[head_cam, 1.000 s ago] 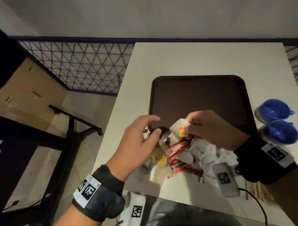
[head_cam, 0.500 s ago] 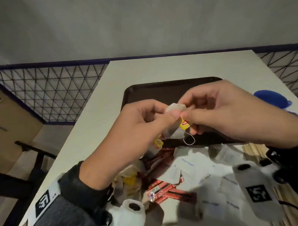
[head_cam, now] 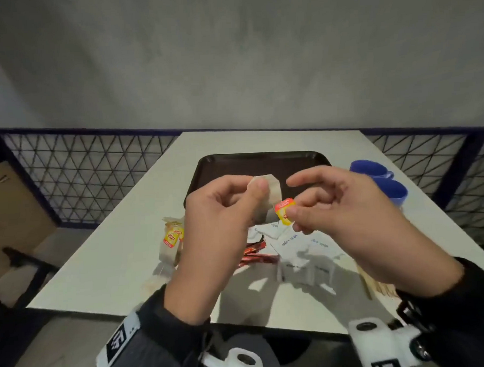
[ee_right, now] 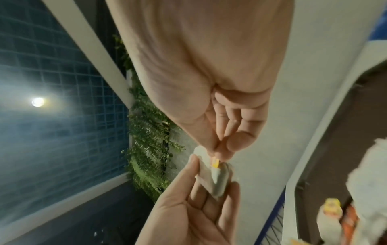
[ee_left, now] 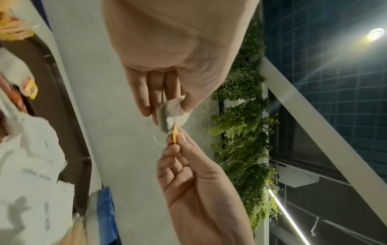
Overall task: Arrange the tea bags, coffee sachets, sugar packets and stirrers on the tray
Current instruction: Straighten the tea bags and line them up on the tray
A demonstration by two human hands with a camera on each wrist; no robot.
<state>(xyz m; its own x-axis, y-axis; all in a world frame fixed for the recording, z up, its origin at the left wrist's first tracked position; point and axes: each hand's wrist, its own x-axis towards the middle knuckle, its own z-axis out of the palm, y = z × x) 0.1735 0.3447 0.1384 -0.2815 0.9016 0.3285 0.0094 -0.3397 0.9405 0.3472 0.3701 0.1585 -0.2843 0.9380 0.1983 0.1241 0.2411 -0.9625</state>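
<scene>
Above the near edge of the dark brown tray (head_cam: 262, 161), my left hand (head_cam: 222, 209) pinches a white tea bag (head_cam: 271, 193) between thumb and forefinger. My right hand (head_cam: 319, 205) pinches that bag's yellow and red tag (head_cam: 285, 210) just to its right. The left wrist view shows the tea bag (ee_left: 170, 114) in my left hand (ee_left: 167, 92) and the tag (ee_left: 175, 136) edge-on in my right hand (ee_left: 184, 159). On the white table (head_cam: 113, 258) below lie more tea bags (head_cam: 171, 242), red coffee sachets (head_cam: 255, 255), white sugar packets (head_cam: 299, 247) and wooden stirrers (head_cam: 375, 284).
Two blue cups (head_cam: 379, 180) stand right of the tray. A dark wire-mesh railing (head_cam: 82, 176) runs behind and beside the table. A brown cardboard box (head_cam: 6, 215) sits at the far left. The tray shows only bare surface where my hands do not cover it.
Both hands rose from the pile with the tea bag. The left hand took the bag itself, and the right hand now holds only its tag, slightly apart from it.
</scene>
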